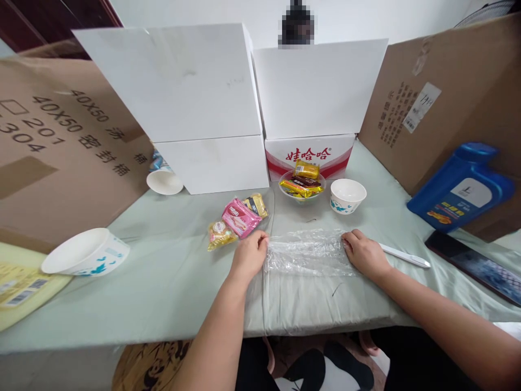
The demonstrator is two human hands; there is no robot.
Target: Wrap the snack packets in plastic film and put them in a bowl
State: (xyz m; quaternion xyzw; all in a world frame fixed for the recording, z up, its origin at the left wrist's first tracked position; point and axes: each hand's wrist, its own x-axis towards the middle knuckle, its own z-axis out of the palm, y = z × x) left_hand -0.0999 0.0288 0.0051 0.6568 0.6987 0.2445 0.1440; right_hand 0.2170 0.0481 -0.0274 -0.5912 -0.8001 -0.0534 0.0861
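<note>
A clear, crinkled plastic bag (307, 252) is stretched sideways just over the front of the cloth-covered table. Its left edge is pinched in my left hand (250, 252), and its right end is gripped by my right hand (364, 252). Just beyond my left hand lie a pink snack packet (241, 218), a yellow-wrapped round cake (221, 235) and another gold packet (257, 205). A white pen-like stick (407, 256) lies beside my right hand. Behind the bag stand a clear bowl (302, 196) of wrapped snacks and a white paper bowl (348, 196).
White boxes (207, 163) stand at the back, with cardboard boxes (61, 141) on both sides. At right are a blue bottle (459, 190) and a phone (476, 266). On the left, a paper bowl (87, 255) lies tipped near a yellow package (24, 288); another paper cup (165, 182) lies farther back.
</note>
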